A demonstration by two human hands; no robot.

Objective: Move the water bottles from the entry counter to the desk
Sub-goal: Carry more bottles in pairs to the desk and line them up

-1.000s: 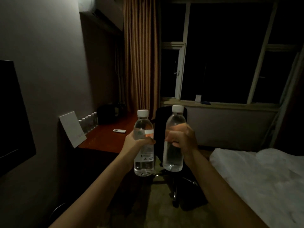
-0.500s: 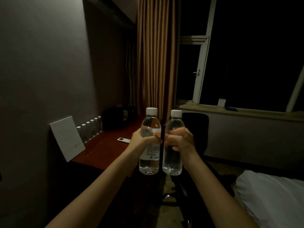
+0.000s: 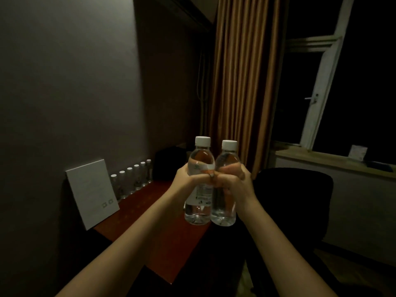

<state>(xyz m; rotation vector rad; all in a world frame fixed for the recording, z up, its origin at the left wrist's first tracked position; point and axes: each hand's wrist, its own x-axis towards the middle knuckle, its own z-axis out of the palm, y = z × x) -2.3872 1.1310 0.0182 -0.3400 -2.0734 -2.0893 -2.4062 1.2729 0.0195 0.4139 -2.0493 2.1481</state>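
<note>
My left hand [image 3: 189, 179] grips a clear water bottle [image 3: 199, 209] with a white cap and a label, held upright. My right hand [image 3: 234, 179] grips a second clear water bottle [image 3: 224, 211] with a white cap, also upright. The two bottles touch side by side, and my fingers meet between them. Both hang in the air above the right part of the reddish-brown desk [image 3: 150, 213]. A row of several small white-capped bottles [image 3: 131, 181] stands on the desk along the wall.
A white card [image 3: 92, 192] leans against the wall at the desk's near left. A dark object [image 3: 169, 163] sits at the desk's far end. A black chair [image 3: 300, 202] stands right of the desk. A brown curtain [image 3: 242, 82] and a window [image 3: 342, 82] lie beyond.
I have come closer to the desk, which now lies under the bottles. My hands have drawn together until the two bottles touch. The bed has left the view.
</note>
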